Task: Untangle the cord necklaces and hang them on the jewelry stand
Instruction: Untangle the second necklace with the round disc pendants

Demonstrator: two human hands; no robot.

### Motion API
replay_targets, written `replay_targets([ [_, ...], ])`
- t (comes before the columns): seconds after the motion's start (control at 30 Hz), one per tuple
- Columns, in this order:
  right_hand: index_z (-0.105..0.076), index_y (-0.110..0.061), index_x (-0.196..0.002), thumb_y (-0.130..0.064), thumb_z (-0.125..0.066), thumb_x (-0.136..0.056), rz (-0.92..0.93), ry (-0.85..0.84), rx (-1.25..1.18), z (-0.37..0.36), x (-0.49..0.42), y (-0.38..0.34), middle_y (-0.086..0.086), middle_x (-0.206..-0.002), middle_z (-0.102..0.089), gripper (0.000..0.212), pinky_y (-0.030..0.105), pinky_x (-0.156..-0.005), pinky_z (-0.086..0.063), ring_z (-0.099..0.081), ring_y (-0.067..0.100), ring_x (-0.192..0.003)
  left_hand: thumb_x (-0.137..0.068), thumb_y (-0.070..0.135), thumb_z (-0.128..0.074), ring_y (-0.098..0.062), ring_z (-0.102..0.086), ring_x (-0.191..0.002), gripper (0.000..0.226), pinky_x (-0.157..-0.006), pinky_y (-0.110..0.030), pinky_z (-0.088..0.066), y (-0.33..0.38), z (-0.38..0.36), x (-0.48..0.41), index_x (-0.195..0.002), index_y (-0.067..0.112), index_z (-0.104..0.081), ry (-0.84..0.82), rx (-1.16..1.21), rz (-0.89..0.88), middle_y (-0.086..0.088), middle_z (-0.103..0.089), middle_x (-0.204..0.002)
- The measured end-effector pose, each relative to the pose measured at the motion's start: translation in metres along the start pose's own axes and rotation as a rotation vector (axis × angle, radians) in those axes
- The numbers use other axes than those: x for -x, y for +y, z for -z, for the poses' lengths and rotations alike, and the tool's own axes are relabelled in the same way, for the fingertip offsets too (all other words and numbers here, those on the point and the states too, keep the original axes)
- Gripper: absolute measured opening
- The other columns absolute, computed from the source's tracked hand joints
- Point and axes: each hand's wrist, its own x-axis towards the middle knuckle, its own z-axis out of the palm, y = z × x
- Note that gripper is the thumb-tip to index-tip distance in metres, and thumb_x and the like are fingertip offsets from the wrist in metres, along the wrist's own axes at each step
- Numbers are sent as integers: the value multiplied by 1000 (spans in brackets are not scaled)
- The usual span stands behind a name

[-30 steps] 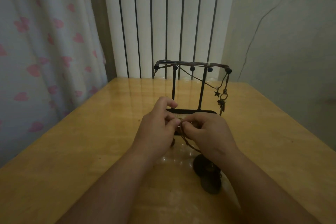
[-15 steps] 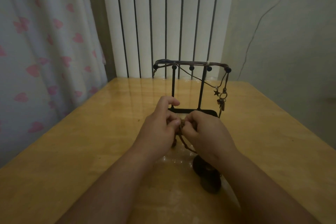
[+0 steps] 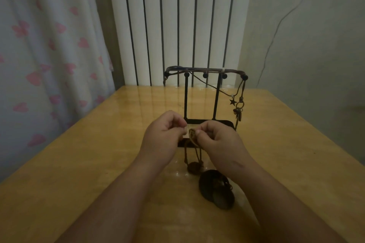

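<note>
Head view shows you a wide yellow-brown wooden table (image 3: 79, 163) with the black wire jewelry stand (image 3: 186, 96) upright near its middle, just beyond your hands. Part of the job looks done: thin dark hung cords (image 3: 209, 85) lie along the stand's top rail and drop off its right end. Your left hand (image 3: 162, 138) and right hand (image 3: 219, 140) are raised together in front of the stand's base. Each pinches the same brown tangle between thumb and fingertips, from opposite sides. Below them, two overlapping dark flat disc pendants (image 3: 215, 187) lie on the table beside your right wrist. A smaller dark round pendant (image 3: 194, 167) sits just beyond them, with strands running up from it into your fingers. At the stand's right end dangle a small dark star charm (image 3: 233, 102) and a cluster of brassy key-like charms (image 3: 238, 112). Smallest of all is the light-brown cord knot (image 3: 192, 134) between your fingertips, which looks not yet opened. I judge you are mid-untangling: you have yet to loosen the knot, separate the cords and hang each one on the rail. How many necklaces are in the tangle, I cannot tell.
</note>
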Motion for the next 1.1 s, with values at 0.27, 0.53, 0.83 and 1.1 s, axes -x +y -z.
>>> replay_targets([
  [0.27, -55, -38, -92, -30, -51, -98, 61, 36, 177, 2, -2, 4, -14, -81, -62, 11, 24, -71, -53, -60, 2, -77, -94, 19, -63, 0, -64, -73, 15, -64, -13, -49, -1, 3, 2, -83, 26, -71, -74, -156, -102, 8, -68, -75],
  [0.53, -57, -35, -93, -29, -50, -98, 79, -2, 107, 2, -1, 4, -7, -85, -66, 11, 34, -76, -59, -65, 9, -81, -98, 21, -53, -2, -59, -68, 19, -63, -17, -48, -1, 2, 0, -82, 28, -62, -163, -184, -67, 6, -62, -74],
  [0.83, -66, -28, -97, -29, -52, -98, 31, 88, -104, 4, -5, 6, -10, -85, -68, 14, 14, -66, -51, -64, -3, -77, -93, 29, -55, -14, -50, -67, 22, -65, -31, -42, -2, 0, 0, -76, 26, -69, -250, 182, 119, 4, -58, -69],
  [1.1, -62, -35, -91, -46, -62, -87, 77, 75, 17, 5, -2, 5, -9, -78, -64, 13, 24, -64, -52, -61, 3, -72, -95, 28, -60, 4, -53, -59, 16, -61, -19, -43, 2, 0, 1, -82, 25, -70, -103, -19, 60, 15, -59, -61],
])
